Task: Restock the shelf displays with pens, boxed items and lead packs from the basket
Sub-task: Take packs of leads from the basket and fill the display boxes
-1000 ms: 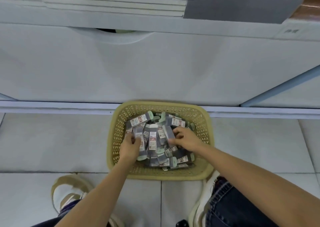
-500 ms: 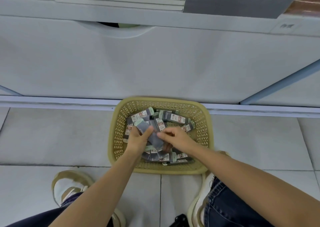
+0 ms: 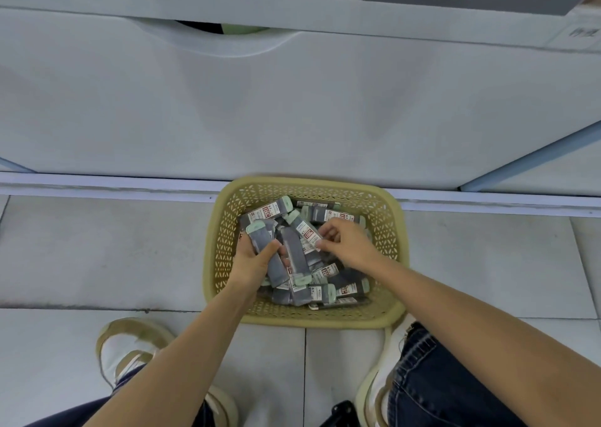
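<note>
Lead packs, slim dark-grey cases with mint-green caps and red-and-white labels, lie heaped at all angles inside a tan, lattice-walled plastic basket; the heap covers the basket floor and sits below the rim. Left hand, reaching into the basket's left half, has fingers and thumb curled round a small bunch of grey packs, caps pointing away from the person and plain grey faces up; the number in the bunch cannot be told. Right hand, over the basket's right half, pinches one labelled pack by its near end between thumb and fingertips; the pack is tilted, green cap toward the far left, label facing up; it lies just beside the left hand's bunch, and whether the two touch cannot be told. Basket stands on pale grey floor tiles, its far side at a white skirting strip at the foot of a white shelf-unit panel; a curved cut-out opens near the panel's top. Near side: left shoe, tan and white, well apart from the basket; right shoe just beside its near right corner; dark blue jeans cover the right leg.
</note>
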Available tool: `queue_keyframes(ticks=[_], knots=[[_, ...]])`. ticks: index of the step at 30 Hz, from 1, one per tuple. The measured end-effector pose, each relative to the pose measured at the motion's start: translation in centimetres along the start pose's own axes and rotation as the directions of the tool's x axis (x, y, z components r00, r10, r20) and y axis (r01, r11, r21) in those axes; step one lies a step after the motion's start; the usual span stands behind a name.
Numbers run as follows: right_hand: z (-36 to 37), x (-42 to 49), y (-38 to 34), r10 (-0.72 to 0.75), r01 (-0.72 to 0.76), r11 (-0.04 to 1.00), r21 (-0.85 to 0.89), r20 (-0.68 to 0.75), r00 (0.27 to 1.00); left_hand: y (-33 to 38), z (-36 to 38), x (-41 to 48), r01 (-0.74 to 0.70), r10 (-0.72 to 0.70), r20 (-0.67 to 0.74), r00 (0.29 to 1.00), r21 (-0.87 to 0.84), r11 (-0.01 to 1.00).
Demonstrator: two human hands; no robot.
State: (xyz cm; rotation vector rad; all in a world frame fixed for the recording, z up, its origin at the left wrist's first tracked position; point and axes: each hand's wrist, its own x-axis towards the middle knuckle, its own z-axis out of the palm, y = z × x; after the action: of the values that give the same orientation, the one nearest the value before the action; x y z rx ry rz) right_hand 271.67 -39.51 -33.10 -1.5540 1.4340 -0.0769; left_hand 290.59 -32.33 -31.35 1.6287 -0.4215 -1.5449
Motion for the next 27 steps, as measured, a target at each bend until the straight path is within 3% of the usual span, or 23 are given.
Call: queue_keyframes(ticks=[3, 6, 15, 22, 27], knots=[[-1.8, 0.3, 1.0, -0.072, 0.07, 0.997, -0.024, -0.098, 0.993, 0.0, 0.3, 0.2, 0.001, -0.001, 0.018, 1.0, 0.024, 1.0], [-2.6, 0.8, 2.3, -0.098, 0.054, 0.982, -0.182, -0.244, 0.965, 0.1, 0.7, 0.2, 0.006, -0.007, 0.02, 1.0, 0.045, 0.999], [-1.4, 0.0, 3.0, -0.201, 0.085, 0.93, -0.358, -0.301, 0.932, 0.1, 1.1, 0.4, -0.008, 0.003, 0.045, 0.999, 0.118, 0.993], [-2.8, -0.3, 2.5, -0.119, 0.109, 0.984, -0.143, -0.065, 0.991, 0.9, 1.1, 0.3, -0.022, 0.021, 0.014, 1.0, 0.124, 0.992], [-6.3, -1.6, 0.2, -0.169, 0.174, 0.985, -0.004, 0.203, 0.964, 2.8, 1.1, 0.2, -0.053, 0.066, -0.07, 0.995, 0.169, 0.984]])
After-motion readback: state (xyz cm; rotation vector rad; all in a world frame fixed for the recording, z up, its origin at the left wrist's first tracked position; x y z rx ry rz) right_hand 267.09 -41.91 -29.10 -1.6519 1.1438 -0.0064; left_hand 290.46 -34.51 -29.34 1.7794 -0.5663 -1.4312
